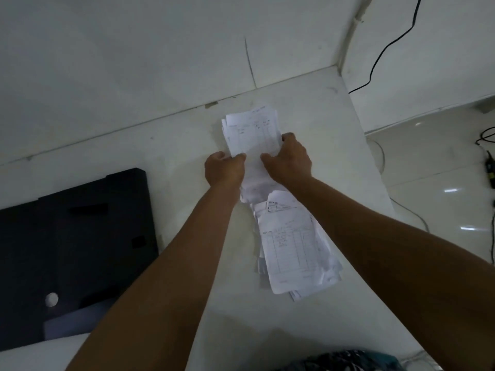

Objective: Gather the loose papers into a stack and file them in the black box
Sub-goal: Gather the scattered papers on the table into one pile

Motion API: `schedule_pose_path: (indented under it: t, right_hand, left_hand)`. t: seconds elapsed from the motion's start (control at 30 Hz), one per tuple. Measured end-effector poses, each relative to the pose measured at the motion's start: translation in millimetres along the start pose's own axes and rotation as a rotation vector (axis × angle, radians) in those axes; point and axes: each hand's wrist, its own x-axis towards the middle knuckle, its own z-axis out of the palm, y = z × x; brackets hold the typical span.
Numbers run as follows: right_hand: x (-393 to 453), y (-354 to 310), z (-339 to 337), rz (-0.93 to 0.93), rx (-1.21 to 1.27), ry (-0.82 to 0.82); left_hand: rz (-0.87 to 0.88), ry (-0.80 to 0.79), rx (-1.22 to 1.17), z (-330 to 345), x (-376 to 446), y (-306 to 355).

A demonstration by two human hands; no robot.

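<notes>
A bundle of printed papers [251,135] is being gripped above a white table [187,135], left hand [224,168] and right hand [290,159] pinching its sides. More loose papers [294,245] are lying nearer. The black box [75,250] is sitting left.

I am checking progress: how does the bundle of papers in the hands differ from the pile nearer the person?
The held bundle is gripped by the left hand and right hand; the near pile lies untouched on the table. The bundle sits farther away; the pile is fanned loosely. Both are white printed forms.
</notes>
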Motion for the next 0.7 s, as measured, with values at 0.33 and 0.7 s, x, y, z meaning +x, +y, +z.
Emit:
schedule_pose_path:
  t: [0.33,0.7]
  right_hand:
    - [2.8,-21.0,-36.7,-0.117,0.363,0.079]
    - [-70.5,2.1,-80.8,-0.101,0.442,0.073]
  left_hand:
    - [0.238,-0.001,-0.084,-2.0,-19.0,34.1]
    - [0.242,-0.133,-0.176,-24.9,-83.5,17.7]
